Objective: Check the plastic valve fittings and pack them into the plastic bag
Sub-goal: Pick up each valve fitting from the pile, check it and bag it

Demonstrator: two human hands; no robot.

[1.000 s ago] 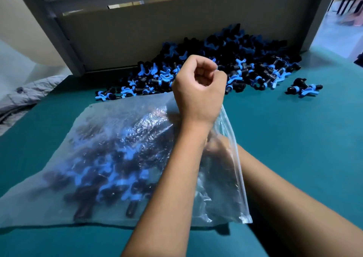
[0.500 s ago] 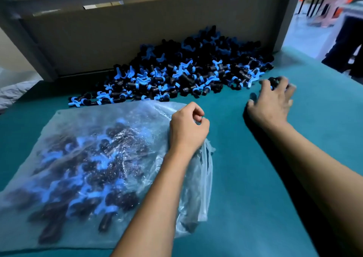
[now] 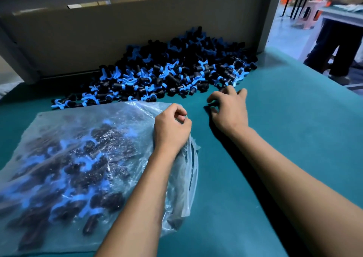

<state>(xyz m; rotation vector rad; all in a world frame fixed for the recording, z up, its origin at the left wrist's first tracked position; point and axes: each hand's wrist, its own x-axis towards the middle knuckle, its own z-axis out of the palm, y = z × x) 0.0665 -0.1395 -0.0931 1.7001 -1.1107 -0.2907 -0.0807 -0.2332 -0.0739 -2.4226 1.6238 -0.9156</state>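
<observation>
A large heap of black and blue plastic valve fittings [image 3: 176, 70] lies against the grey back panel. A clear plastic bag [image 3: 78, 158], partly filled with fittings, lies flat on the teal table at the left. My left hand [image 3: 171, 128] grips the bunched edge of the bag's mouth on its right side. My right hand [image 3: 229, 109] is on the table just in front of the heap's right end, its fingers curled downward. A black fitting end [image 3: 223, 89] shows at its fingertips; the rest under the palm is hidden.
The teal table [image 3: 284, 138] stretches to the right and front. A grey panel [image 3: 98, 36] and frame post [image 3: 273, 15] close off the back. Beyond the right edge a person's dark trouser legs [image 3: 337, 46] stand beside another table.
My right hand left the bag, reached to two stray fittings at the far right, then drew back left toward the bag. My left hand lowered the bag's mouth to the table.
</observation>
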